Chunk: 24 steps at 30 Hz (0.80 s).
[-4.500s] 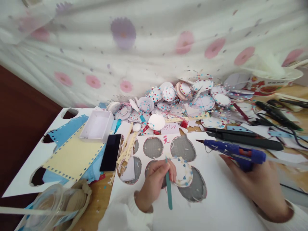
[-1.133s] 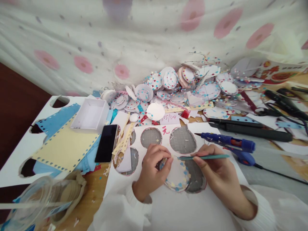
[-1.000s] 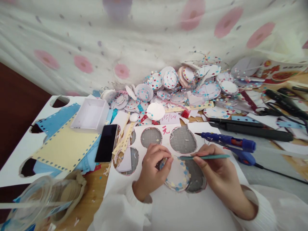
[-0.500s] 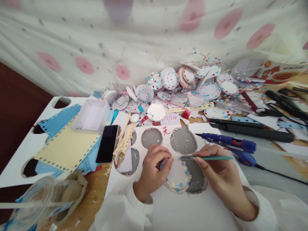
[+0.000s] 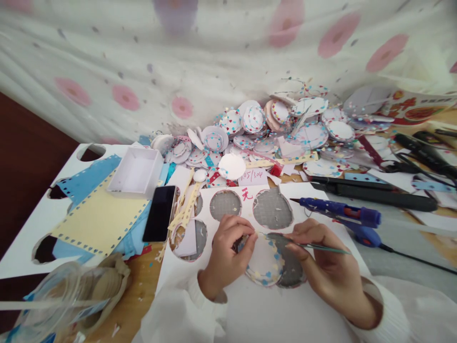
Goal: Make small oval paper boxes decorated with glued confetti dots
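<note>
My left hand [image 5: 230, 255] pinches the upper left edge of a round white paper disc [image 5: 263, 262], whose rim carries small blue and yellow dots. A thin strand runs from those fingertips toward the right. In my right hand [image 5: 323, 262] are slim teal tweezers [image 5: 328, 248], held between thumb and fingers with the tip pointing left, just above the disc. Whether the tip grips the strand is too small to tell. Under the disc lies a white board [image 5: 250, 305] with round cut-outs, one partly covered by the disc.
A blue glue gun [image 5: 339, 212] lies right of the board. Behind it is a heap of decorated paper discs [image 5: 253, 119]. To the left are a phone [image 5: 159, 214], a white box [image 5: 134, 171], yellow paper [image 5: 102, 214] and a clear plastic cup [image 5: 53, 300].
My right hand has tilted the tweezers, so their back end now sits lower. The left hand and the disc have stayed in place.
</note>
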Available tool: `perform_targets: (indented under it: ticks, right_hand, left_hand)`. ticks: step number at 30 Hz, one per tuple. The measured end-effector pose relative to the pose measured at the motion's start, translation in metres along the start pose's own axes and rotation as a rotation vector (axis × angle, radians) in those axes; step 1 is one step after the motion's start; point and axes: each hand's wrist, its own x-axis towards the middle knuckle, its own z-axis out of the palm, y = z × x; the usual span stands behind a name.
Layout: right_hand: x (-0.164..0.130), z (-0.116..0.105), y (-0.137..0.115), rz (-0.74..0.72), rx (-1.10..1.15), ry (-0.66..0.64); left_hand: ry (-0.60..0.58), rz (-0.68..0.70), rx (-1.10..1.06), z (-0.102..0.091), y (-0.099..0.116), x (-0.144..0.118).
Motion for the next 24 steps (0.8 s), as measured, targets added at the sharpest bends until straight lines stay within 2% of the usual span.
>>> perform_targets:
  ticks: [10,24]
  right_hand:
    - [-0.0024,0.0006,0.0035,0.012,-0.068,-0.047]
    - [-0.003,0.002,0.0015,0.002,-0.087,-0.062]
  left_hand:
    - [0.007,0.017,-0.006,0.0007,-0.0013,0.0003]
    - [-0.019,-0.029,-0.054,-0.0004,-0.0002,0.001]
